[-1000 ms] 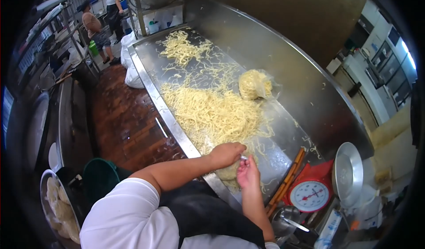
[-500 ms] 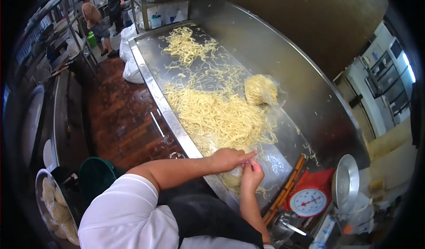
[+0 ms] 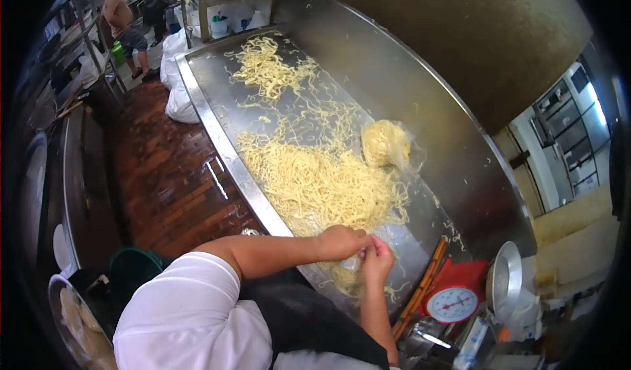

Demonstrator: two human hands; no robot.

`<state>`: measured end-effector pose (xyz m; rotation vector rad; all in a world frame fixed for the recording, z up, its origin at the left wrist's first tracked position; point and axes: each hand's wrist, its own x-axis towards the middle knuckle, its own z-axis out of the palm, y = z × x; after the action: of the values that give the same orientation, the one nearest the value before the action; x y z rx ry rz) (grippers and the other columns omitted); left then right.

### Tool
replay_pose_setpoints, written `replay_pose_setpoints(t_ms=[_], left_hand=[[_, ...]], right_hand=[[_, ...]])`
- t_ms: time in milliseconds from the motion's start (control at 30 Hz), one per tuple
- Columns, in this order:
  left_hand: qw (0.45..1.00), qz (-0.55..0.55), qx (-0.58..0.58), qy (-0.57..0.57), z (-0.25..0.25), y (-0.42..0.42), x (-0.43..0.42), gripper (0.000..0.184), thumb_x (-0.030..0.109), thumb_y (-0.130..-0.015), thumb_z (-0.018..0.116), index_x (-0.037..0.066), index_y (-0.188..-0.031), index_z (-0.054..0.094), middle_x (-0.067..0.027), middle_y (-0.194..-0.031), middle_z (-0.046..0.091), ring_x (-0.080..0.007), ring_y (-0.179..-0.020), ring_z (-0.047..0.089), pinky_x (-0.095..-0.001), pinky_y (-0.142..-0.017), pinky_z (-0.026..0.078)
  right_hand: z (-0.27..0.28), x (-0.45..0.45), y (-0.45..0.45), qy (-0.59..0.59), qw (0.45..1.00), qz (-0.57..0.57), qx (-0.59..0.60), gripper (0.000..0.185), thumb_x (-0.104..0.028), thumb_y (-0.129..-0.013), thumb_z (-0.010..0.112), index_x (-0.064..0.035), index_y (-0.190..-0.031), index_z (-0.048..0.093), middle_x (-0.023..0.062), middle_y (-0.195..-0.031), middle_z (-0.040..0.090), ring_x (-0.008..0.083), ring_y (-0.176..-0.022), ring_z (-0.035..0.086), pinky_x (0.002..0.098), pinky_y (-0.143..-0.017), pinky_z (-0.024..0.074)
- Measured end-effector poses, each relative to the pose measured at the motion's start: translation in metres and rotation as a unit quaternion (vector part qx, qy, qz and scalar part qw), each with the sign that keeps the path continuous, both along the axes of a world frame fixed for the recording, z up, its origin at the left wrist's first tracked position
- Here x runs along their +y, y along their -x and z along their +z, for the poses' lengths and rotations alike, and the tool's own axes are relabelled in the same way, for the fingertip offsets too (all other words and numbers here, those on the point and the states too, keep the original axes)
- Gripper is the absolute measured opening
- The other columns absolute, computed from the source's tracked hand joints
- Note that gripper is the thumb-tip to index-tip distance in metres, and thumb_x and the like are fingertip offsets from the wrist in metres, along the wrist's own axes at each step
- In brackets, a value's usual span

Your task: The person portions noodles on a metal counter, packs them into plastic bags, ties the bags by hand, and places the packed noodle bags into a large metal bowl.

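My left hand [image 3: 343, 242] and my right hand [image 3: 378, 261] meet over the near end of a steel table, fingers closed in a pinch. They grip the gathered top of a clear plastic bag of noodles [image 3: 346, 277], which rests on the table under them; my hands partly hide it. Just beyond lies a wide heap of loose pale yellow noodles [image 3: 322, 183]. Another plastic bag of noodles [image 3: 382, 144], filled round, sits at the heap's right side.
A smaller noodle pile [image 3: 269, 68] lies at the table's far end. Bamboo sticks [image 3: 424, 284], a red dial scale [image 3: 452, 303] and a metal pan [image 3: 505, 281] stand at right. White sacks [image 3: 177, 81] lean at the far left. Two people stand in the background.
My left fingers, stretched out before, are now curled in against my right hand at the bag's top. The camera view has shifted slightly.
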<state>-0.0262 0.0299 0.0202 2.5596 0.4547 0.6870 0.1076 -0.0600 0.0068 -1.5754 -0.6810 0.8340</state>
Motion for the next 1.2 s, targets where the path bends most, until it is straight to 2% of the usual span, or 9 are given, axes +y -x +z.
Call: replay_pose_setpoints(t_ms=[233,333,500,600,700,800,900,1033,1200], left_hand=[[0.998,-0.046,0.028,0.042,0.006,0.009,0.012,0.020,0.021,-0.083,0.058,0.011,-0.101,0.062,-0.0089,-0.085,0.061,-0.0270,-0.076,0.064,-0.0395,-0.063,0.052],[0.992,0.002,0.041,0.119,-0.006,0.009,0.008,0.021,0.021,-0.082,0.061,0.010,-0.101,0.062,-0.0110,-0.088,0.062,-0.0290,-0.081,0.064,-0.0418,-0.068,0.051],[0.959,0.084,0.052,0.267,-0.018,0.015,-0.005,0.019,0.020,-0.084,0.062,0.010,-0.100,0.062,-0.0098,-0.081,0.062,-0.0253,-0.077,0.064,-0.0376,-0.064,0.050],[0.713,0.037,0.111,0.691,-0.004,0.013,0.007,0.010,0.023,-0.088,0.061,0.013,-0.090,0.060,-0.0005,-0.063,0.053,-0.0143,-0.058,0.057,-0.0285,-0.052,0.044],[0.483,-0.026,0.017,0.875,-0.016,0.012,0.005,0.014,0.026,-0.089,0.062,0.017,-0.081,0.055,0.0075,-0.054,0.037,-0.0054,-0.047,0.041,-0.0220,-0.044,0.032],[0.397,-0.050,-0.001,0.917,-0.023,0.010,0.000,0.019,0.026,-0.088,0.063,0.018,-0.076,0.050,0.0092,-0.051,0.030,-0.0052,-0.044,0.034,-0.0227,-0.041,0.025],[0.459,-0.058,0.007,0.886,-0.010,0.006,-0.005,0.020,0.025,-0.087,0.064,0.017,-0.074,0.052,0.0077,-0.051,0.033,-0.0064,-0.045,0.037,-0.0233,-0.041,0.028],[0.691,-0.025,0.006,0.723,-0.010,-0.004,-0.003,0.024,0.028,-0.084,0.068,0.008,-0.075,0.060,0.0017,-0.049,0.043,-0.0096,-0.041,0.045,-0.0253,-0.038,0.034],[0.786,0.069,-0.075,0.609,-0.011,-0.015,-0.023,0.029,0.030,-0.081,0.070,0.003,-0.081,0.062,-0.0027,-0.052,0.053,-0.0111,-0.040,0.051,-0.0250,-0.037,0.038]], right_hand=[[0.057,-0.005,0.018,0.102,0.923,0.110,-0.355,0.067,0.000,-0.082,0.060,-0.0042,-0.142,0.031,0.0072,-0.087,0.065,0.0063,-0.061,0.054,0.0210,-0.056,0.0452],[0.041,-0.009,0.026,0.055,0.978,0.065,-0.191,0.064,0.001,-0.078,0.063,-0.0032,-0.137,0.038,0.0073,-0.090,0.063,0.0074,-0.064,0.055,0.0208,-0.058,0.0462],[0.008,-0.010,0.020,0.043,0.982,0.050,-0.179,0.038,0.005,-0.076,0.063,-0.0012,-0.113,0.057,0.0076,-0.096,0.058,0.0092,-0.070,0.057,0.0206,-0.063,0.0483],[0.014,-0.014,0.018,0.053,0.977,0.051,-0.201,0.026,0.006,-0.076,0.062,-0.0015,-0.100,0.064,0.0077,-0.095,0.057,0.0106,-0.073,0.058,0.0217,-0.064,0.0492],[0.030,-0.016,0.021,0.025,0.958,0.069,-0.278,0.022,0.004,-0.076,0.063,-0.0022,-0.097,0.067,0.0091,-0.091,0.059,0.0153,-0.074,0.060,0.0252,-0.066,0.0501],[0.035,-0.020,0.017,0.010,0.920,0.099,-0.380,0.022,-0.002,-0.078,0.064,-0.0028,-0.099,0.068,0.0121,-0.088,0.061,0.0227,-0.076,0.061,0.0305,-0.069,0.0508],[0.035,-0.025,0.010,-0.002,0.890,0.116,-0.441,0.023,-0.009,-0.080,0.065,-0.0028,-0.103,0.068,0.0150,-0.087,0.063,0.0289,-0.078,0.062,0.0351,-0.071,0.0504],[0.042,-0.031,-0.006,0.068,0.874,0.187,-0.444,0.025,-0.014,-0.084,0.062,-0.0030,-0.106,0.067,0.0183,-0.088,0.064,0.0329,-0.081,0.062,0.0381,-0.073,0.0490],[0.030,-0.024,-0.036,-0.032,0.828,0.255,-0.498,0.020,-0.017,-0.089,0.054,0.0005,-0.088,0.062,0.0190,-0.077,0.059,0.0342,-0.074,0.059,0.0419,-0.067,0.0456]])
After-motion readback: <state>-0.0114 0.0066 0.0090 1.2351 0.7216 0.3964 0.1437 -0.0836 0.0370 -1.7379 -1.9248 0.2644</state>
